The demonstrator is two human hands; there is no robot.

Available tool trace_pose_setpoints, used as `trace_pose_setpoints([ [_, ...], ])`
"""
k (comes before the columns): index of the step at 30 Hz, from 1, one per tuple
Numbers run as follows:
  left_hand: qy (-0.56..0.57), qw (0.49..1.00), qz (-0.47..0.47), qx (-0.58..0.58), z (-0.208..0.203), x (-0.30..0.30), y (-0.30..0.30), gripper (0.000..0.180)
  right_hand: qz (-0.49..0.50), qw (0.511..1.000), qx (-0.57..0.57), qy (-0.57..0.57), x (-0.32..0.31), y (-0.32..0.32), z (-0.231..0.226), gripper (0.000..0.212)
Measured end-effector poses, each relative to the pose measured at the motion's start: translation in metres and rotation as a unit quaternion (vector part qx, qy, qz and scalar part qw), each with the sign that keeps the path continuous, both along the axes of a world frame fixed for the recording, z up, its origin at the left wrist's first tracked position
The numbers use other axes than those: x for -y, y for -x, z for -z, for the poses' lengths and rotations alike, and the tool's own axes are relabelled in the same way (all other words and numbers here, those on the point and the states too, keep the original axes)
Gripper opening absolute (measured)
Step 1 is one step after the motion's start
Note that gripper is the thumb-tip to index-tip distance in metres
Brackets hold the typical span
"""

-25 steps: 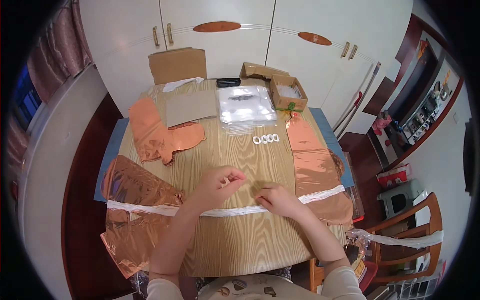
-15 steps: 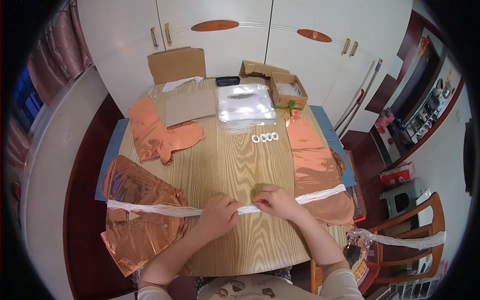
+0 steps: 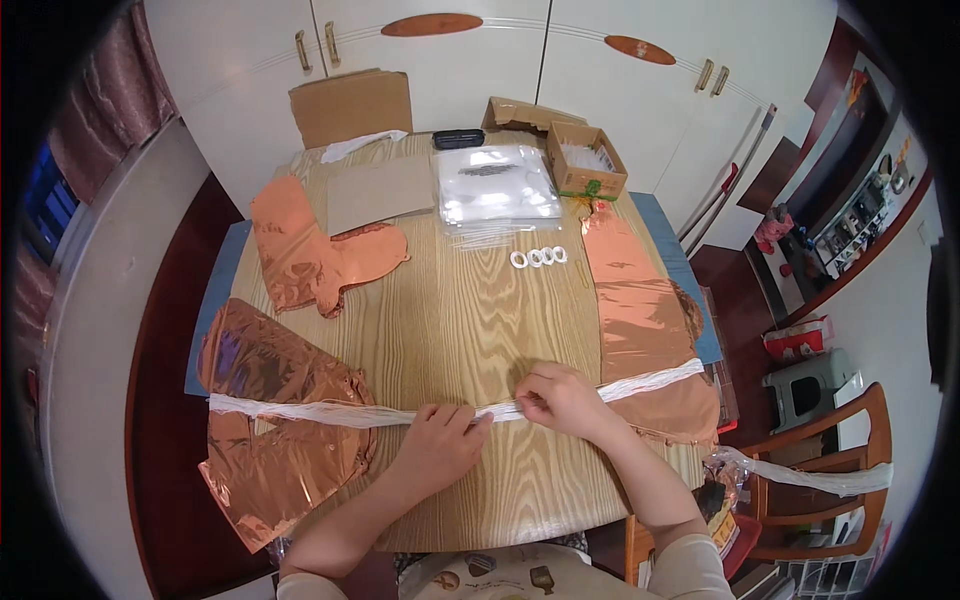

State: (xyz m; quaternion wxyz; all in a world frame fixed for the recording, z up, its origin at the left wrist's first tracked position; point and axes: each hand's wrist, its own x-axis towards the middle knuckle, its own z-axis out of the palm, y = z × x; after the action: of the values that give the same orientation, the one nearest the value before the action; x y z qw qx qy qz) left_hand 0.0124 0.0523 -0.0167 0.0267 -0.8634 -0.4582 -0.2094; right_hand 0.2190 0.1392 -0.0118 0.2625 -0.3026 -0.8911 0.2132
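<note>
Strands of white string [image 3: 300, 411], as we see from the head view, run in a loose bundle from left to right across our wood-grained surface [image 3: 480, 330], and both our hands meet at its middle. Our left grip [image 3: 437, 447] lies palm down with its bent fingertips on the bundle; our right grip [image 3: 562, 400] is just beside it, fingers curled in toward the thumb at the strands. We cannot tell whether either one is clenched on the string or only touching it. Toward our left the bundle lies over a copper-coloured foil piece [image 3: 290, 465], and toward our right it crosses the lower part of a long foil piece [image 3: 635, 310]. Farther off on the left we have another foil shape [image 3: 290, 250], near a flat grey board [image 3: 380, 193]. Beside that board sits a stack of clear plastic sleeves [image 3: 500, 200], with a row of white rings [image 3: 541, 257] nearer to us. Along the far edge we find a black case [image 3: 458, 140], an open carton [image 3: 590, 182] and an upright piece of brown cardboard [image 3: 350, 108].
</note>
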Motion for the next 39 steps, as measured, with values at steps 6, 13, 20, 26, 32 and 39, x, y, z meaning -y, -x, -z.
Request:
trace_pose_setpoints([
  [6, -0.002, 1.000, -0.010, 0.003, 0.000, 0.002, -0.001, 0.031, 0.006, 0.999, -0.022, 0.037, 0.001, 0.002, 0.000, 0.011],
  [13, -0.017, 1.000, -0.002, 0.020, -0.002, 0.000, -0.001, 0.023, -0.008, 0.966, -0.121, 0.229, 0.006, 0.003, -0.007, 0.012],
  [20, -0.006, 0.987, -0.097, 0.130, -0.006, -0.002, -0.002, 0.017, -0.065, 0.963, -0.140, 0.223, 0.011, 0.003, -0.011, 0.015],
  [26, 0.003, 0.983, -0.055, 0.173, -0.011, 0.002, 0.004, 0.011, -0.064, 0.963, -0.082, 0.249, 0.017, 0.005, -0.024, 0.023],
  [32, 0.032, 0.959, 0.068, 0.275, -0.020, 0.005, 0.002, 0.012, -0.125, 0.989, 0.046, 0.066, 0.030, 0.018, -0.029, 0.035],
  [39, 0.100, 0.916, 0.133, 0.366, -0.017, 0.006, -0.004, 0.009, -0.280, 0.924, -0.142, 0.217, 0.034, 0.023, -0.008, 0.019],
])
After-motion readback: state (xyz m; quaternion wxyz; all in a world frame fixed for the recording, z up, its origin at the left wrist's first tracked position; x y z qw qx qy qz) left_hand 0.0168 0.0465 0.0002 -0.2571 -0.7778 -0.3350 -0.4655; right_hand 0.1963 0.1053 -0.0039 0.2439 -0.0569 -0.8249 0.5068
